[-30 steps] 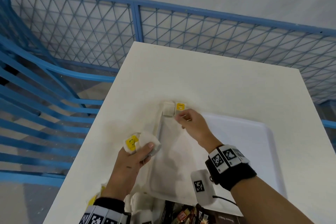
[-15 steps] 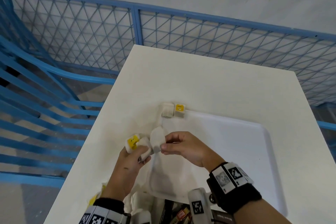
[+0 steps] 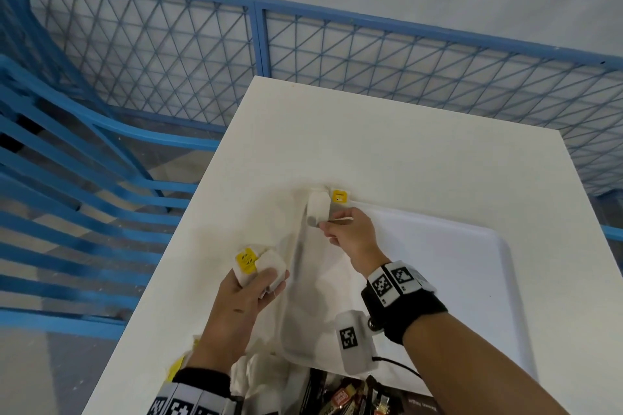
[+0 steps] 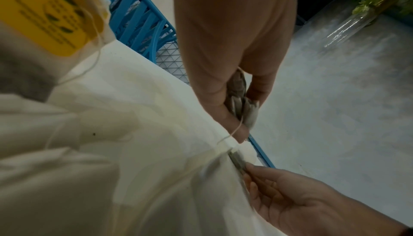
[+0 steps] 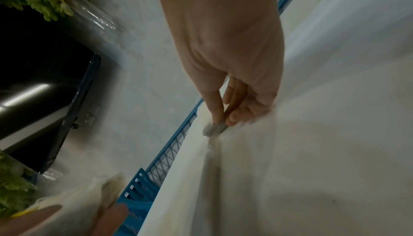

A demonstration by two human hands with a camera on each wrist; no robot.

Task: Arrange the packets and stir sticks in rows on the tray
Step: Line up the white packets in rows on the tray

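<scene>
A white tray [image 3: 455, 280] lies on the white table [image 3: 371, 145]. At its far left corner sit a white tea bag [image 3: 317, 200] and a yellow-tagged one [image 3: 340, 196]. My right hand [image 3: 325, 226] pinches another white tea bag [image 5: 214, 128] by its edge and holds it low at that corner, against the white bag there. Left of the tray, my left hand [image 3: 266, 274] grips a small bunch of tea bags [image 3: 269, 263], one with a yellow tag [image 3: 246, 259]. In the left wrist view the fingers [image 4: 223, 89] clamp the bunch [image 4: 241, 98].
A heap of white tea bags [image 3: 259, 377] and dark sachets [image 3: 344, 397] lies at the table's near edge. A blue mesh fence [image 3: 256, 44] runs behind the table and blue chairs [image 3: 67, 162] stand to its left.
My right hand left the tray's far corner, took one tea bag from the bunch in my left hand, and carried it back to that corner. The left hand stayed put.
</scene>
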